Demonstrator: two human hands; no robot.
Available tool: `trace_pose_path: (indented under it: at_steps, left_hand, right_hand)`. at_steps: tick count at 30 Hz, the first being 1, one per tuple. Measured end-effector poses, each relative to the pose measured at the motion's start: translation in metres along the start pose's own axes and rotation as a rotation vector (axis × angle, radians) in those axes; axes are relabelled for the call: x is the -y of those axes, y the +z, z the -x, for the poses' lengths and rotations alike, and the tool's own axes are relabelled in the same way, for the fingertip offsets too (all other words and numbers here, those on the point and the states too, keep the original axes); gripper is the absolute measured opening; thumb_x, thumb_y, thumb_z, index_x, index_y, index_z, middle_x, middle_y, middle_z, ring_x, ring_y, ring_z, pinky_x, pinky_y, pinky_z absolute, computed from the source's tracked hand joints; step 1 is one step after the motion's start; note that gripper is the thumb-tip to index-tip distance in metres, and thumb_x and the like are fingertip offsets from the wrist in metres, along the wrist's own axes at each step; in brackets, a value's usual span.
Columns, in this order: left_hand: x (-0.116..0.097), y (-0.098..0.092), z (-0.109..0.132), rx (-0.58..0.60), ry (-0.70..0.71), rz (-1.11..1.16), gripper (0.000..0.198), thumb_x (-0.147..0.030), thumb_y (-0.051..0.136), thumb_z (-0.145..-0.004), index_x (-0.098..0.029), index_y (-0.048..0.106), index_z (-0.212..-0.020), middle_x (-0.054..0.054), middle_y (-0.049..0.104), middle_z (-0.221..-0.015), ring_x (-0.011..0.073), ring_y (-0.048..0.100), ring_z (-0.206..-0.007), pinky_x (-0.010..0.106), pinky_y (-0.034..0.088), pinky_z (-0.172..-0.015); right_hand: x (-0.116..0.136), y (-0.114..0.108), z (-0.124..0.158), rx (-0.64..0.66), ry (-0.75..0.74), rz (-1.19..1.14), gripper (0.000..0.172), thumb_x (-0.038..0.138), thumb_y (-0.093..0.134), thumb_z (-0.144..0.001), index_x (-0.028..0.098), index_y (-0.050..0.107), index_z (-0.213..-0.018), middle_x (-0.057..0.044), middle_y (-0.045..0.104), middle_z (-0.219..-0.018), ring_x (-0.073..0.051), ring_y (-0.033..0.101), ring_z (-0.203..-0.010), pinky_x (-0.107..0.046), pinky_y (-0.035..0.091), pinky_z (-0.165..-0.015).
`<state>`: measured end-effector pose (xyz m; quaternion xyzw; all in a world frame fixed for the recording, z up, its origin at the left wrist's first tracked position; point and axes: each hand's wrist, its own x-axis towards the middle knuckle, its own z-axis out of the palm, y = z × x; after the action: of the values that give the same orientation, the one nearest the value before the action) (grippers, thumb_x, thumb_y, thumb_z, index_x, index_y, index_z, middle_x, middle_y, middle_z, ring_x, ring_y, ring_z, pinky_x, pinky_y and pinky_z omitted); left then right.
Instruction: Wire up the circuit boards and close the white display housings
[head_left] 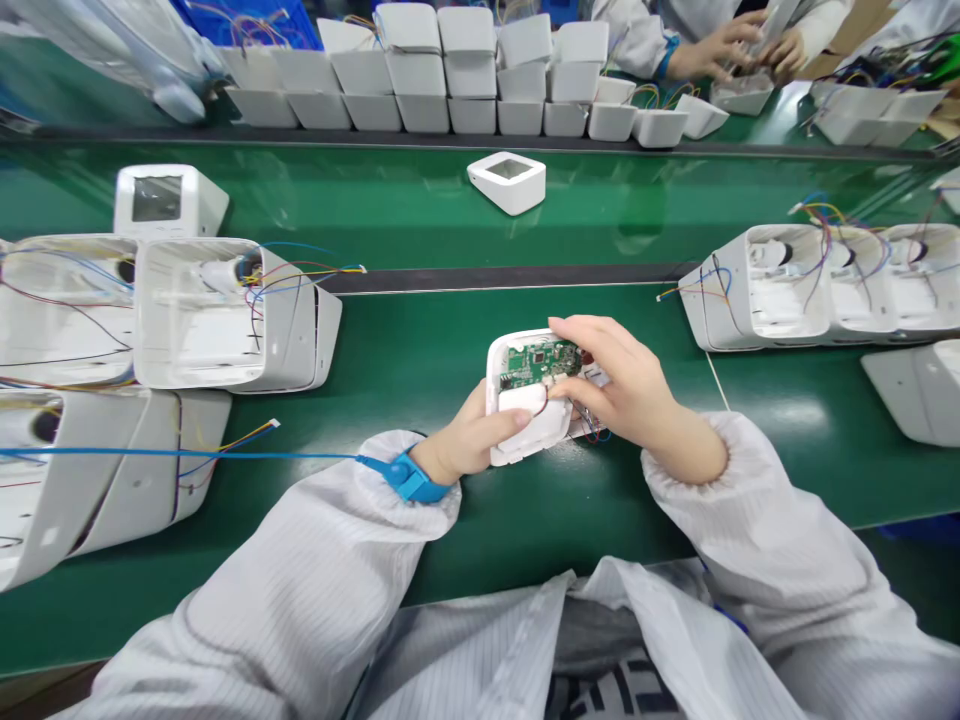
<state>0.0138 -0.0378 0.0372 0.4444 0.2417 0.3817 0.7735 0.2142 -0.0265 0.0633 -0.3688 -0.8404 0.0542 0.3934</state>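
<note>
A small white plastic housing (525, 432) lies open on the green mat, showing a green circuit board (541, 362) inside. My left hand (472, 440) grips the housing's left side, thumb pressed on its white lower half. My right hand (626, 385) curls over the right side, fingertips pinched at the thin wires beside the board. A blue wrist strap (405, 476) with a blue cord sits on my left wrist.
Large white casings with loose coloured wires stand at the left (225, 315) and at the right (765, 290). A small white unit (508, 181) lies on the green conveyor. Stacked white shells (465, 80) line the back. Another person's hands (739, 45) work at the top right.
</note>
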Motion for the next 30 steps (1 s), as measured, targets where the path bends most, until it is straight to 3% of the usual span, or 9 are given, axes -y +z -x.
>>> trace_pose_path:
  at_steps: [9,16,19,24,30]
  left_hand:
    - [-0.0022,-0.0024,-0.0025,-0.023,-0.066,-0.045,0.054,-0.049,0.077,-0.070,-0.012,0.067,-0.110,0.009,0.073,-0.096,0.0245,0.068,-0.084,0.034,0.053,-0.075]
    - [-0.0036,-0.0016,-0.0024,-0.013,-0.055,-0.036,0.056,-0.048,0.076,-0.070,-0.012,0.067,-0.112,0.011,0.074,-0.100,0.0272,0.069,-0.088,0.036,0.055,-0.077]
    - [-0.0027,-0.0012,-0.0030,-0.027,-0.043,-0.014,0.056,-0.047,0.077,-0.068,-0.012,0.068,-0.112,0.011,0.074,-0.100,0.0293,0.070,-0.089,0.039,0.056,-0.079]
    - [-0.0042,-0.0009,-0.0063,-0.018,-0.032,0.068,0.063,-0.046,0.079,-0.065,-0.014,0.066,-0.117,0.012,0.074,-0.107,0.0325,0.071,-0.094,0.042,0.057,-0.083]
    - [-0.0036,-0.0036,-0.0060,-0.028,-0.048,0.036,0.064,-0.048,0.078,-0.066,-0.012,0.066,-0.118,0.012,0.075,-0.102,0.0322,0.071,-0.091,0.041,0.057,-0.081]
  right_hand:
    - [0.0053,0.0035,0.0021,-0.059,-0.005,0.261,0.047,0.050,0.054,-0.096,0.017,0.059,-0.128,-0.012,0.072,-0.115,-0.025,0.069,-0.104,-0.036,0.057,-0.085]
    - [0.0079,0.0030,-0.0004,-0.041,0.097,0.150,0.041,0.048,0.058,-0.095,0.020,0.063,-0.124,-0.010,0.072,-0.114,-0.025,0.069,-0.103,-0.038,0.057,-0.087]
    - [0.0057,0.0020,-0.0007,-0.004,0.144,0.045,0.047,0.051,0.060,-0.092,0.023,0.059,-0.131,-0.010,0.069,-0.119,-0.026,0.066,-0.107,-0.041,0.056,-0.091]
    - [0.0012,-0.0025,0.0015,0.072,0.238,-0.065,0.066,0.054,0.066,-0.087,0.023,0.049,-0.142,-0.010,0.069,-0.116,-0.024,0.067,-0.096,-0.039,0.057,-0.085]
    - [0.0018,-0.0037,0.0007,0.071,0.299,-0.081,0.060,0.054,0.070,-0.084,0.023,0.057,-0.133,-0.007,0.071,-0.110,-0.021,0.068,-0.087,-0.036,0.058,-0.080]
